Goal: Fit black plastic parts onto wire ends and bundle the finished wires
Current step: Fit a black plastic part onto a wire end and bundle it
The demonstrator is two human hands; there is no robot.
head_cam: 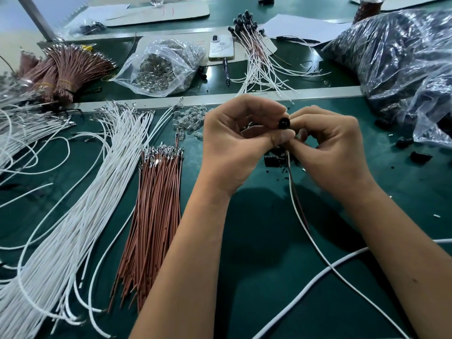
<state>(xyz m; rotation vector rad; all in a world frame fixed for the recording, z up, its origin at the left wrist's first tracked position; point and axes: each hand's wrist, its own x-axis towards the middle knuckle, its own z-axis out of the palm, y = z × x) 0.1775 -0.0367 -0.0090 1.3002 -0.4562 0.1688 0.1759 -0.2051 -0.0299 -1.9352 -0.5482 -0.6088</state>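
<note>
A small round black plastic part sits between the fingertips of both hands at the middle of the green table. My left hand pinches it from the left with thumb and fingers. My right hand pinches it from the right. A thin white wire paired with a brown one hangs from under the part and trails toward me. Loose black parts lie under the hands. Finished wires with black parts lie fanned out at the back.
White wires and brown wires lie in piles at left. Tied brown bundles sit far left. A bag of clear bulbs, a phone, a pen, and a big bag of black parts lie behind. A thick white cable crosses front right.
</note>
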